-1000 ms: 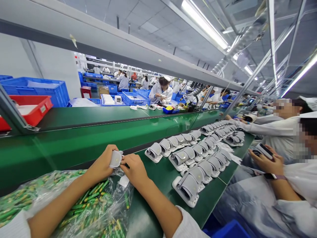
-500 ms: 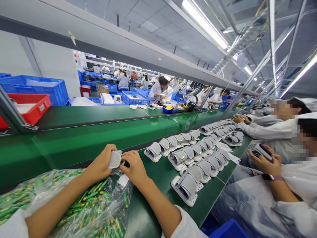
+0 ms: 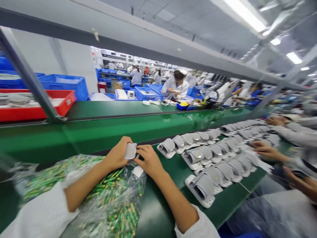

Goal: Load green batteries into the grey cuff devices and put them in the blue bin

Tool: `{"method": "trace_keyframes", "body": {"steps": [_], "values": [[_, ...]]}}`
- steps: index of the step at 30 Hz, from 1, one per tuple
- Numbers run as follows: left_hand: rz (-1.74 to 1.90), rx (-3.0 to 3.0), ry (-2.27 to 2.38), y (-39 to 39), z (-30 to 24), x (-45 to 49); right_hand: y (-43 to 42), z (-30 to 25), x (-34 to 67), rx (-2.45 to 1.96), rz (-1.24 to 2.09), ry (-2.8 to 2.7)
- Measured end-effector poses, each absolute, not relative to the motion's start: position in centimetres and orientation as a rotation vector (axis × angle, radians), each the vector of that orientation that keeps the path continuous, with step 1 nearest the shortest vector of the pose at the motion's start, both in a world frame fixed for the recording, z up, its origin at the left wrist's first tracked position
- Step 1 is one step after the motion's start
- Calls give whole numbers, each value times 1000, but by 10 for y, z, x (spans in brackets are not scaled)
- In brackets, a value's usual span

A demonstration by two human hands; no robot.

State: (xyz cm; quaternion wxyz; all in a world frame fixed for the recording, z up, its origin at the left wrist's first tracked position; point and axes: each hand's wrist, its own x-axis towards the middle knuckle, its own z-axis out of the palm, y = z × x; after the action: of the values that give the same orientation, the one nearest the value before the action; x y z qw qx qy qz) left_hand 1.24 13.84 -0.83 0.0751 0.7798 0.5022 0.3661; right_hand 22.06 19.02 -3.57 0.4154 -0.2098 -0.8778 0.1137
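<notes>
Holding a small grey-and-white plastic cuffed device [image 3: 130, 151] between both hands, you are working it just above the green bench top [image 3: 153, 211]. Your left hand [image 3: 118, 157] is closing around its left side, fingers curled on the casing. Your right hand [image 3: 149, 161] is pinching its right edge, thumb and forefinger on it.

Judgement: you are fitting or checking something on the underside of the device, most likely at its small compartment; the detail is too small to confirm. A clear plastic bag of green cylindrical batteries [image 3: 109, 201] is lying under your forearms, touching both wrists. A small white flat piece [image 3: 137, 172] is resting on the bag just below your right hand.

Next move, as I read it: keeping the device steady in the left hand while the right does the fine work, then setting it beside the rows of finished grey cuffed units [image 3: 210, 165] on your right.

Writing: nothing is legible on the device, bag or batteries. Motion blur is softening the right side, where a neighbouring person's hand [image 3: 266, 152] is reaching toward the rows.
</notes>
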Motion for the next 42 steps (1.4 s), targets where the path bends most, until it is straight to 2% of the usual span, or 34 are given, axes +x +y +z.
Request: {"method": "trace_keyframes", "body": {"steps": [14, 20, 31, 42], "values": [[1154, 2271, 1490, 132, -9, 21, 174, -45, 220, -676, 328, -1992], [1162, 2285, 1462, 132, -8, 22, 178, -50, 222, -719, 490, -1999], [1240, 2118, 1512, 132, -8, 23, 179, -38, 224, -664, 207, -2047], [1209, 2134, 1558, 133, -8, 23, 175, -43, 220, -675, 391, -1988]]}}
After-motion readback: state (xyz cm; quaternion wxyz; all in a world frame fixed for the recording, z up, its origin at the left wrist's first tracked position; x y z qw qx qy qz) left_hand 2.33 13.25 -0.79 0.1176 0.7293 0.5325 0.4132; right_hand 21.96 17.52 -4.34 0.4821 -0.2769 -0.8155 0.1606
